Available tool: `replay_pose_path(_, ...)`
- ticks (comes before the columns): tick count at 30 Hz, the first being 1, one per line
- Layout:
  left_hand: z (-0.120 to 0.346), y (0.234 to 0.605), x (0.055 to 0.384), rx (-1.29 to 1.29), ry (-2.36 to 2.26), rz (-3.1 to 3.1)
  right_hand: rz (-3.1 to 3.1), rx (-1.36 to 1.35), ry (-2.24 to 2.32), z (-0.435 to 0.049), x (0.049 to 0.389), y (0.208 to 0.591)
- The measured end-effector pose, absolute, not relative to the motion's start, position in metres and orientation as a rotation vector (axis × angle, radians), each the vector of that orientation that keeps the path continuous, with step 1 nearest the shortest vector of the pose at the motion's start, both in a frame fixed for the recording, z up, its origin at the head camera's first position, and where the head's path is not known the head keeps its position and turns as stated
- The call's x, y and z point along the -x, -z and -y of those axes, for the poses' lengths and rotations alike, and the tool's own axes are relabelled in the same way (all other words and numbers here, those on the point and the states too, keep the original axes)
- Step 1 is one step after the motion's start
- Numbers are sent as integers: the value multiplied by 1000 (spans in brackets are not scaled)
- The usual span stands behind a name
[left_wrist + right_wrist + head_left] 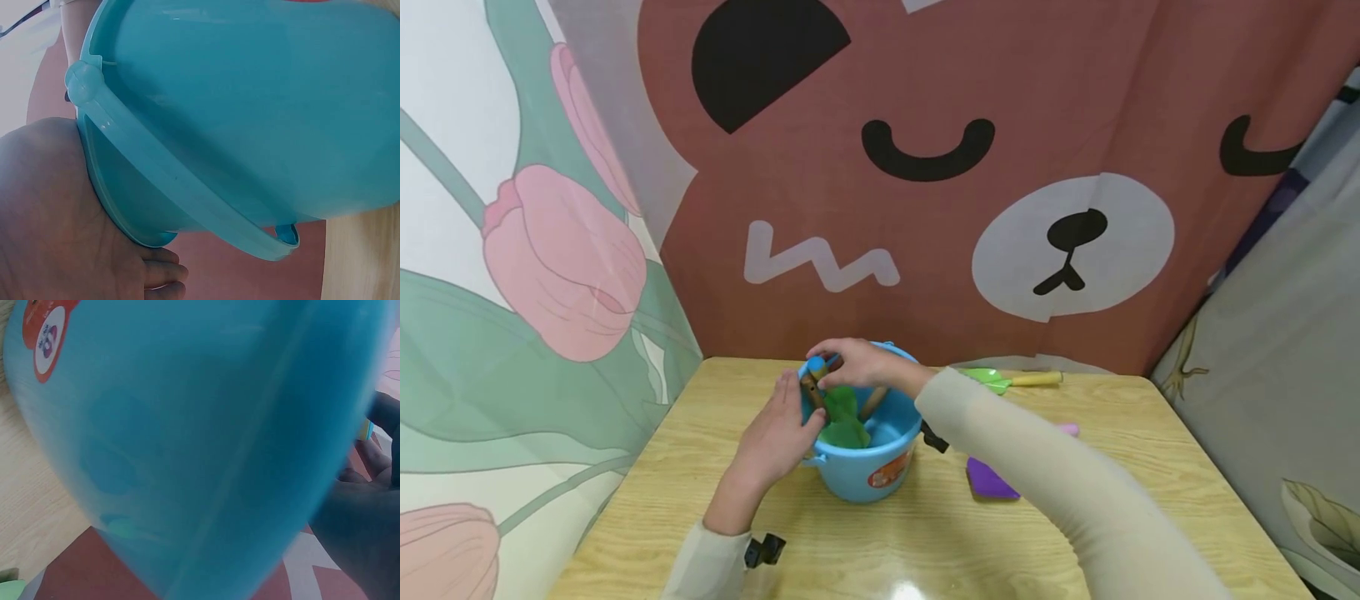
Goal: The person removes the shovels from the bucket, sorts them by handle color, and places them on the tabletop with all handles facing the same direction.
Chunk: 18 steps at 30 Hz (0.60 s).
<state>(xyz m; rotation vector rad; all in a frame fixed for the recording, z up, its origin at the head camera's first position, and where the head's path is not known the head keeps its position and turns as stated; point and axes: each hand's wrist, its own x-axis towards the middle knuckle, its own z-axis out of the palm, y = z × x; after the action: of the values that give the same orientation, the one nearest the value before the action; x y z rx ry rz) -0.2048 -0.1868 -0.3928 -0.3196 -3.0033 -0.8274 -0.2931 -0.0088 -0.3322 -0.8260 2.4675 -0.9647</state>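
A light blue bucket (861, 479) stands on the table with several hand tools in it. Green tool heads (845, 429) and a wooden-coloured handle (873, 403) show inside. My right hand (861, 364) reaches over the bucket and pinches a yellow handle with a blue end (816, 365) at the left rim; its lower part is hidden. Beside it a brown handle (814, 392) leans on the rim. My left hand (775, 433) rests against the bucket's left rim, fingers straight. The left wrist view shows the bucket's carrying handle (187, 194) hanging down next to that palm.
At the table's back right lies a green toy shovel (992, 381) with a yellow handle. A purple tool head (992, 481) lies right of the bucket, partly under my right sleeve, near a pink handle end (1068, 430). A printed curtain (925, 292) hangs behind the table.
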Motion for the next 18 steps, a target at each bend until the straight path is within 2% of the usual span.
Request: replay_pose_path(18, 185, 393, 204, 303, 895, 3005, -2587, 801, 885, 6, 299, 339)
